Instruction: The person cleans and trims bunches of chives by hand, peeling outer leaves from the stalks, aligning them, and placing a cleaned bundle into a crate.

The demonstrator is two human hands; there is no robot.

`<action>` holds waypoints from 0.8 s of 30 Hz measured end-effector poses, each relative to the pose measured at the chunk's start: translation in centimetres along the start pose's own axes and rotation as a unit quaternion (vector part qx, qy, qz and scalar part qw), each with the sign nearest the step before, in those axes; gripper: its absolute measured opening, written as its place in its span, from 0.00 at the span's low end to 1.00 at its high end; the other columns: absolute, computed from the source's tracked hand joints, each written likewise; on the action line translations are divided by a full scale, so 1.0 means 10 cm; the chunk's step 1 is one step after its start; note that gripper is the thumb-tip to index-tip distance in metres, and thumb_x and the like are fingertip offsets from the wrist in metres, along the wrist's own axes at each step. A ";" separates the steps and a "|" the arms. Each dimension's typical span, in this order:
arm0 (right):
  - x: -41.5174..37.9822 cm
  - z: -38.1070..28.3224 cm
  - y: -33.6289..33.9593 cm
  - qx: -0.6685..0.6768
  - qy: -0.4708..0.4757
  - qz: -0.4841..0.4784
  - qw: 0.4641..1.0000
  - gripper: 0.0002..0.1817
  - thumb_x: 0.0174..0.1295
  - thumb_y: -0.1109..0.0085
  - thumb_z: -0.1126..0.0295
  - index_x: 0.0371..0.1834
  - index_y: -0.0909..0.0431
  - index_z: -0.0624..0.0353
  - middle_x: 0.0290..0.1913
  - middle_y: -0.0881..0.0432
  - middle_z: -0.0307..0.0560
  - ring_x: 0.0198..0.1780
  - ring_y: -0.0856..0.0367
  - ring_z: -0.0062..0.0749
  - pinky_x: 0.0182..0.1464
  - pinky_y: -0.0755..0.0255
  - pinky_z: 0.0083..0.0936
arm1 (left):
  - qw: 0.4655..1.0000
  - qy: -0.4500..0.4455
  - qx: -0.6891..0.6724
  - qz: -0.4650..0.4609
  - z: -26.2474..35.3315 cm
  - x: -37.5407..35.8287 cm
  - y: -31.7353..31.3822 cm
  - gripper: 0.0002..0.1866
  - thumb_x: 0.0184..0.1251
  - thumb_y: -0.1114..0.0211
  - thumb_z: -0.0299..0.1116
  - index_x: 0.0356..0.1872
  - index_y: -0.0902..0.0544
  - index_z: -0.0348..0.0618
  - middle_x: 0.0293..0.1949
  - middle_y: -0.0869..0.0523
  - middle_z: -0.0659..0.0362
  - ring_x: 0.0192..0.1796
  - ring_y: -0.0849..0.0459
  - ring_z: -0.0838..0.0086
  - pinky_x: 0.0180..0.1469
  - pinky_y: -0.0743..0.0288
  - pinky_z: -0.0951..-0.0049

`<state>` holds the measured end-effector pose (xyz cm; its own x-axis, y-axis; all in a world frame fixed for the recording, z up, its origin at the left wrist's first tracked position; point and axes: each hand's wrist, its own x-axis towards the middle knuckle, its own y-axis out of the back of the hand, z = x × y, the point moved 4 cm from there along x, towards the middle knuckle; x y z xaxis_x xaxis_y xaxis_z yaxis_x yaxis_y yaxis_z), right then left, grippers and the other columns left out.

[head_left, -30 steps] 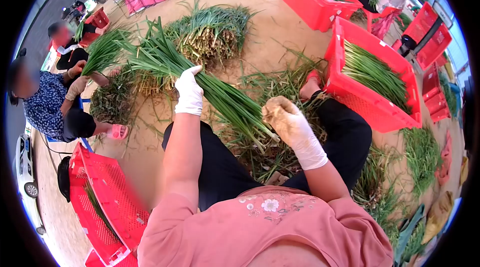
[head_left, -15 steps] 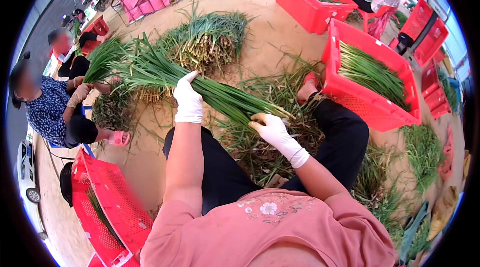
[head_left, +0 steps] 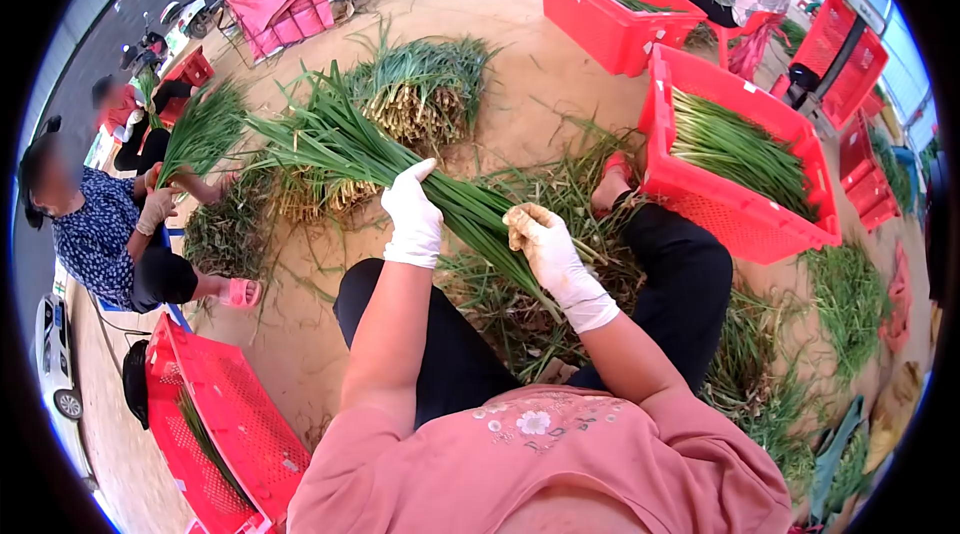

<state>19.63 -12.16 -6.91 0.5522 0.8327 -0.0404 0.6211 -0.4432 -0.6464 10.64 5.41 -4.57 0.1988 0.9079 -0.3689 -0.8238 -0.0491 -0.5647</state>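
A bunch of long green garlic chives (head_left: 350,139) lies slantwise across my lap, its leaf tips pointing up and left. My left hand (head_left: 412,219), in a white glove, is closed around the middle of the bunch with the thumb on top. Nearer the stem ends, my right hand (head_left: 548,249) is curled over the chives, fingertips pinched together. Its white glove has brown-stained fingers. The lower stems pass partly behind this hand, hiding some of their cut ends.
A red crate (head_left: 735,224) with chives stands at my right, another red crate (head_left: 215,414) at lower left. Beyond my hands sits a heap of chives (head_left: 425,94). Loose leaf litter (head_left: 500,324) covers the ground between my legs. A co-worker (head_left: 100,219) holds chives at left.
My left hand has moved right along the bunch. My right hand has shifted slightly up the stems, and the stem ends now angle further down.
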 end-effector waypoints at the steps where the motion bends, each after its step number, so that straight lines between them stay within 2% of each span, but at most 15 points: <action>1: -0.05 -0.13 0.01 0.004 -0.015 -0.046 0.999 0.07 0.60 0.45 0.72 0.30 0.24 0.64 0.28 0.22 0.40 0.25 0.29 0.17 0.29 0.34 0.15 | 1.000 0.008 -0.003 0.000 0.01 0.00 0.01 0.09 0.44 0.36 0.17 0.28 0.24 0.36 0.29 0.22 0.56 0.28 0.23 0.66 0.31 0.26 0.63; 2: -0.09 -0.25 0.04 0.009 -0.029 -0.092 0.995 0.07 0.60 0.45 0.71 0.29 0.24 0.64 0.28 0.22 0.40 0.25 0.29 0.18 0.30 0.34 0.16 | 1.000 0.010 -0.003 0.001 0.03 0.02 0.03 0.09 0.44 0.36 0.17 0.28 0.24 0.36 0.29 0.22 0.56 0.28 0.23 0.66 0.31 0.26 0.63; 4: -0.21 -0.45 0.23 -0.097 -0.062 -0.196 0.974 0.11 0.59 0.42 0.66 0.30 0.24 0.64 0.28 0.22 0.40 0.28 0.25 0.22 0.36 0.31 0.18 | 1.000 0.012 -0.008 -0.010 0.10 0.07 0.04 0.09 0.44 0.35 0.19 0.28 0.24 0.36 0.28 0.22 0.56 0.29 0.22 0.65 0.32 0.25 0.63; 5: -0.26 -0.55 0.31 -0.303 -0.061 -0.112 0.944 0.17 0.54 0.38 0.59 0.30 0.23 0.64 0.35 0.21 0.46 0.39 0.23 0.30 0.47 0.31 0.25 | 1.000 0.017 0.016 -0.015 0.12 0.13 0.06 0.06 0.49 0.37 0.23 0.31 0.23 0.37 0.28 0.21 0.55 0.29 0.22 0.65 0.34 0.25 0.65; 6: -0.26 -0.70 0.28 -0.608 0.040 -0.124 0.784 0.34 0.43 0.33 0.48 0.48 0.27 0.63 0.52 0.28 0.57 0.58 0.34 0.43 0.62 0.44 0.36 | 0.998 0.041 0.010 -0.039 0.10 0.19 0.10 0.06 0.51 0.38 0.25 0.31 0.23 0.37 0.28 0.21 0.56 0.29 0.22 0.66 0.35 0.25 0.65; 8: -0.27 -0.56 0.37 -0.818 0.109 -0.023 0.564 0.54 0.33 0.31 0.42 0.64 0.43 0.59 0.64 0.44 0.62 0.68 0.53 0.51 0.67 0.60 0.44 | 0.996 0.060 -0.009 -0.067 0.14 0.13 0.06 0.05 0.53 0.39 0.26 0.32 0.23 0.38 0.28 0.20 0.56 0.30 0.21 0.66 0.35 0.25 0.64; 9: -0.20 -0.40 0.48 -0.826 0.078 -0.044 0.556 0.66 0.28 0.31 0.38 0.69 0.58 0.56 0.68 0.54 0.60 0.70 0.61 0.55 0.67 0.69 0.50 | 0.995 0.058 0.000 -0.076 0.14 0.15 0.06 0.05 0.54 0.39 0.27 0.32 0.23 0.39 0.28 0.20 0.57 0.30 0.21 0.66 0.35 0.24 0.63; 10: -0.20 -0.37 0.40 -0.824 0.108 -0.041 0.554 0.60 0.33 0.30 0.45 0.68 0.54 0.58 0.66 0.48 0.62 0.68 0.51 0.52 0.67 0.57 0.43 | 0.995 0.059 0.002 -0.079 0.16 0.12 0.03 0.05 0.54 0.39 0.27 0.32 0.23 0.39 0.28 0.20 0.57 0.30 0.21 0.66 0.35 0.24 0.63; 12: -0.07 -0.27 0.47 -0.675 0.044 -0.150 0.721 0.52 0.40 0.32 0.55 0.67 0.52 0.59 0.60 0.36 0.64 0.62 0.36 0.48 0.62 0.43 0.33 | 0.989 0.097 0.016 -0.106 0.15 0.05 -0.02 0.05 0.55 0.38 0.29 0.31 0.23 0.40 0.28 0.20 0.56 0.30 0.21 0.65 0.36 0.24 0.62; 13: -0.06 -0.33 0.39 -0.648 -0.015 -0.167 0.743 0.43 0.43 0.35 0.64 0.64 0.45 0.63 0.51 0.27 0.64 0.53 0.27 0.48 0.56 0.35 0.27 | 0.985 0.118 0.024 -0.120 0.12 0.14 0.03 0.08 0.55 0.38 0.31 0.34 0.23 0.39 0.31 0.20 0.55 0.32 0.20 0.63 0.39 0.24 0.59; 14: -0.07 -0.37 0.38 -0.587 -0.049 -0.192 0.785 0.37 0.43 0.36 0.67 0.60 0.38 0.66 0.48 0.23 0.59 0.51 0.25 0.44 0.56 0.35 0.27 | 0.985 0.119 0.028 -0.119 0.14 0.10 0.02 0.08 0.55 0.38 0.31 0.34 0.23 0.39 0.31 0.20 0.55 0.32 0.20 0.63 0.39 0.24 0.59; 16: -0.08 -0.38 0.39 -0.448 -0.145 -0.228 0.852 0.33 0.45 0.35 0.68 0.56 0.34 0.67 0.48 0.22 0.52 0.49 0.25 0.34 0.54 0.35 0.25 | 0.980 0.090 -0.007 -0.180 0.23 0.02 -0.05 0.11 0.56 0.39 0.32 0.38 0.24 0.37 0.35 0.19 0.52 0.37 0.20 0.61 0.43 0.24 0.56; 17: -0.10 -0.45 0.37 -0.421 -0.185 -0.242 0.854 0.30 0.46 0.35 0.69 0.55 0.32 0.66 0.47 0.21 0.46 0.47 0.26 0.27 0.54 0.35 0.23 | 0.971 0.099 -0.008 -0.217 0.25 0.02 -0.05 0.14 0.57 0.40 0.32 0.42 0.25 0.36 0.39 0.19 0.51 0.40 0.20 0.59 0.46 0.24 0.55; 20: -0.11 -0.52 0.41 -0.360 -0.282 -0.234 0.858 0.28 0.44 0.33 0.70 0.52 0.29 0.66 0.45 0.21 0.46 0.44 0.24 0.27 0.50 0.32 0.25 | 0.967 0.084 -0.007 -0.240 0.29 -0.07 -0.08 0.15 0.57 0.40 0.32 0.43 0.25 0.36 0.39 0.19 0.50 0.41 0.20 0.59 0.46 0.24 0.55; 24: -0.15 -0.64 0.41 -0.362 -0.346 -0.187 0.845 0.27 0.43 0.32 0.71 0.50 0.29 0.66 0.43 0.21 0.45 0.41 0.23 0.27 0.47 0.29 0.27 | 0.965 0.063 -0.043 -0.252 0.26 -0.14 -0.13 0.16 0.57 0.40 0.32 0.45 0.26 0.35 0.41 0.19 0.51 0.41 0.19 0.59 0.45 0.22 0.57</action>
<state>24.91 -17.37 -4.67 -0.0589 0.8434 -0.5341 0.9961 0.0146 -0.0869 10.03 5.23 -1.41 0.6299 0.7681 -0.1150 -0.5591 0.3457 -0.7536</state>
